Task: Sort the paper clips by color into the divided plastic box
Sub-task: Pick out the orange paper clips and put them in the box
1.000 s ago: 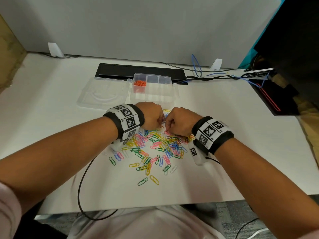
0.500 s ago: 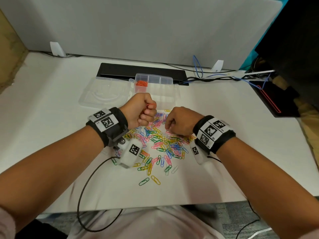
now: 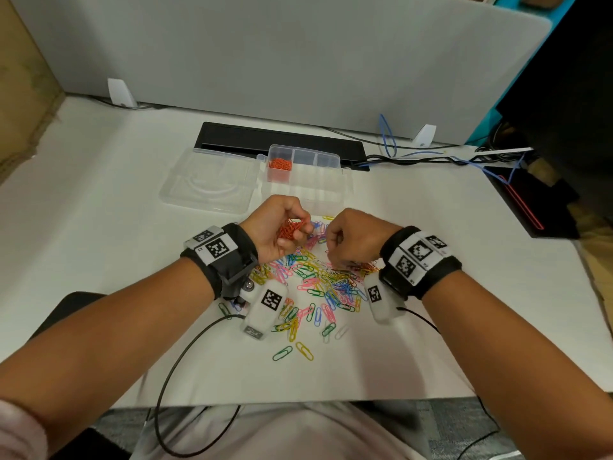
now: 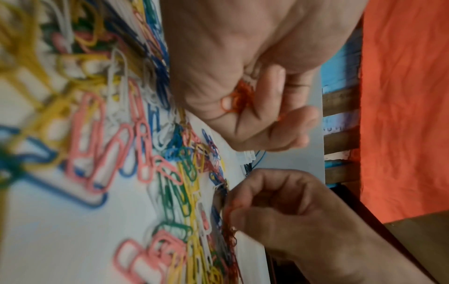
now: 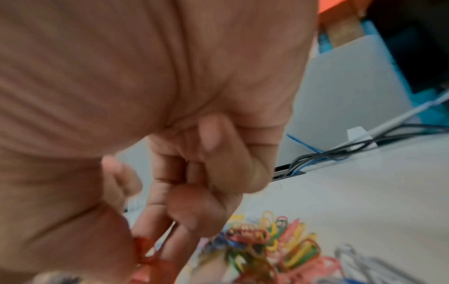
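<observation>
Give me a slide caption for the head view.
Left hand holds orange paper clips; right hand picks at the mixed pile.

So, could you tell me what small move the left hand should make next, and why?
Probably carry the left hand forward to the divided plastic box and release there. It already grips a bunch of orange paper clips, and one compartment already holds an orange pile. The right hand is over the mixed clips.
</observation>
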